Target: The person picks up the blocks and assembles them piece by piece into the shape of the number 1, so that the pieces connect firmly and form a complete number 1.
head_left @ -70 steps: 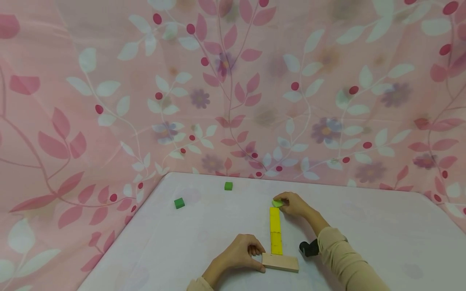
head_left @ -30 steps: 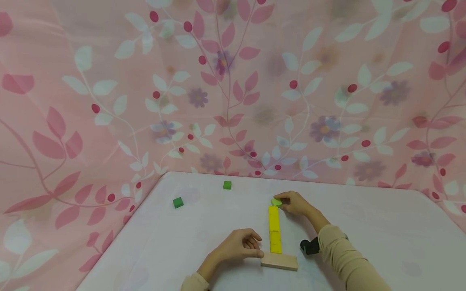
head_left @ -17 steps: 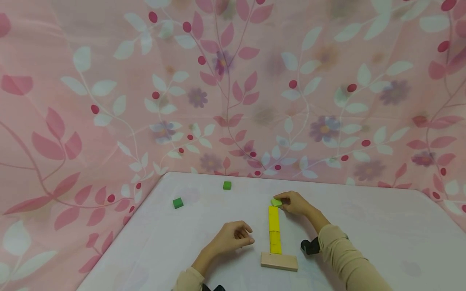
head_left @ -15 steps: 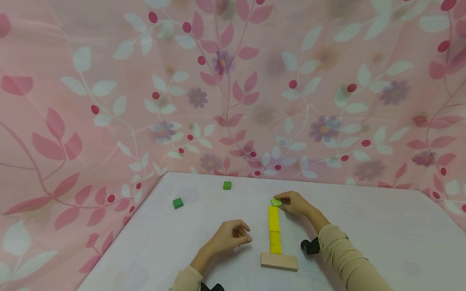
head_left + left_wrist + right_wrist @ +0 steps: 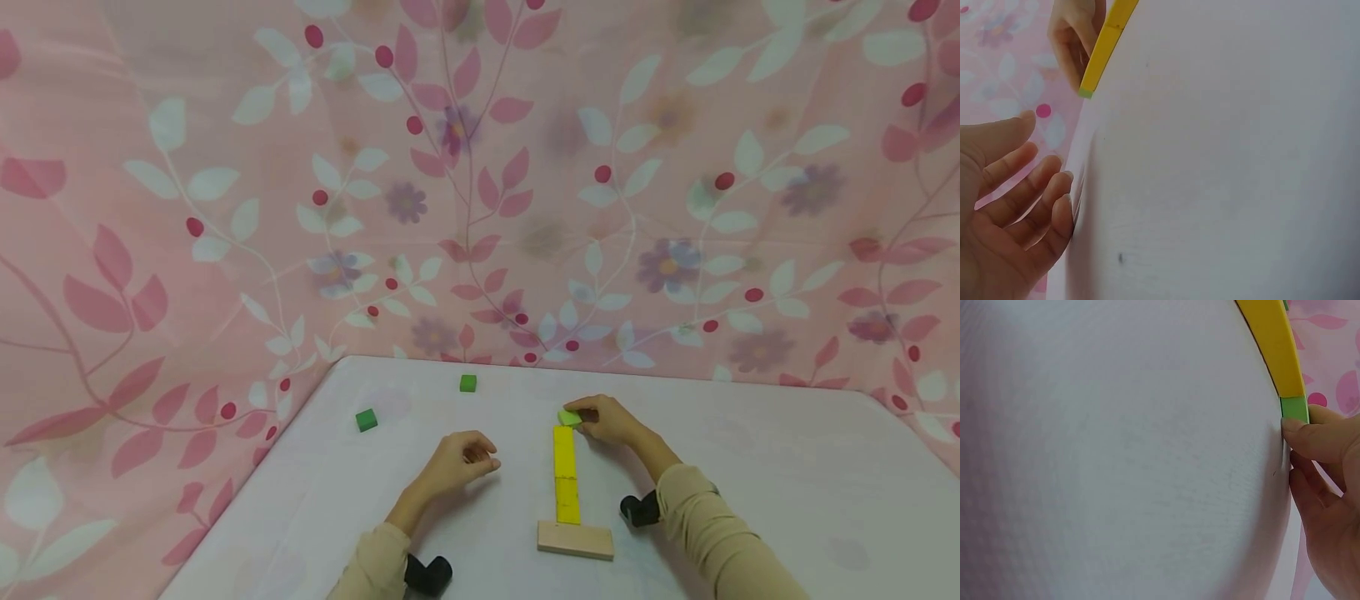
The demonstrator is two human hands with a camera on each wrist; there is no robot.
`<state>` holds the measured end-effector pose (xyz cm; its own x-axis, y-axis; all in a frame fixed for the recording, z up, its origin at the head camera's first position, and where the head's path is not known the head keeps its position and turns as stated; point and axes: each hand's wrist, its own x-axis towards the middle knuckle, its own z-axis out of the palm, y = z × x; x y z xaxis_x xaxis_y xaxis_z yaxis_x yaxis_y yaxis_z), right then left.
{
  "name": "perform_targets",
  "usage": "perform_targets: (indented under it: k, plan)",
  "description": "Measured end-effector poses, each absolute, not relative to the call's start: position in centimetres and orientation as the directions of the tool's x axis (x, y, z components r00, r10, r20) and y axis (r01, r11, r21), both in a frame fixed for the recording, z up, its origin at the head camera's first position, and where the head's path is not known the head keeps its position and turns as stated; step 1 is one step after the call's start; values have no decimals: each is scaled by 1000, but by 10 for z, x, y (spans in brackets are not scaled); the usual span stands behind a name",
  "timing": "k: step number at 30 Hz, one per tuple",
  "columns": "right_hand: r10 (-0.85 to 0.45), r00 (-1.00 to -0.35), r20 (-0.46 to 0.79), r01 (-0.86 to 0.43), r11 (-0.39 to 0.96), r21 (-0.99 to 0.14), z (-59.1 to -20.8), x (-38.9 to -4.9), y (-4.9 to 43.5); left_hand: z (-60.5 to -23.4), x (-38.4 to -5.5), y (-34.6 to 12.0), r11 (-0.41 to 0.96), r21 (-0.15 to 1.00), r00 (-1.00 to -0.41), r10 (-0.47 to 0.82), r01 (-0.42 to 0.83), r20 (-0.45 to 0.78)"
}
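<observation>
My right hand [image 5: 609, 419] pinches a light green block [image 5: 568, 417] at the far end of a row of two yellow blocks [image 5: 566, 475]. In the right wrist view the green block [image 5: 1294, 408] sits against the end of the yellow block [image 5: 1275, 347], thumb on its side. A pale wooden plank [image 5: 575, 540] lies crosswise at the row's near end. My left hand [image 5: 457, 461] hovers over the table left of the row, holding nothing. Its fingers [image 5: 1038, 200] are loosely curved in the left wrist view, where the yellow row [image 5: 1109, 47] shows beyond.
Two darker green cubes stand farther back: one cube [image 5: 367, 419] at the left and another cube [image 5: 468, 383] near the back edge. A white cloth covers the table [image 5: 787, 475]. Pink floral fabric [image 5: 480, 208] hangs behind it. Black wrist cameras sit under both forearms.
My left hand has let go of the plank's left end and moved away, leftward and farther back. My right hand stays on the light green block at the row's far end.
</observation>
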<state>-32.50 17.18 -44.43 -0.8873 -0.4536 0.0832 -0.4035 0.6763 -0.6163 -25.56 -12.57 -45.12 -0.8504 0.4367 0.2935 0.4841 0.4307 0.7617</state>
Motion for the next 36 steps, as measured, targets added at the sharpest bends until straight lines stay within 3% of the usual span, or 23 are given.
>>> perform_targets:
  k: [17,28,36]
  plan:
    - [-443,-894,72,-385,675,-630,-446,-325,175,-447,-294,-124,466,796,-922,206,387,328]
    - [-441,-895,72,-384,677,-628,-445,-324,175,-444,-319,-124,553,745,-919,107,372,379]
    - [-443,-894,67,-379,669,-640,-443,-323,171,-447,-337,-127,607,710,-883,-30,357,469]
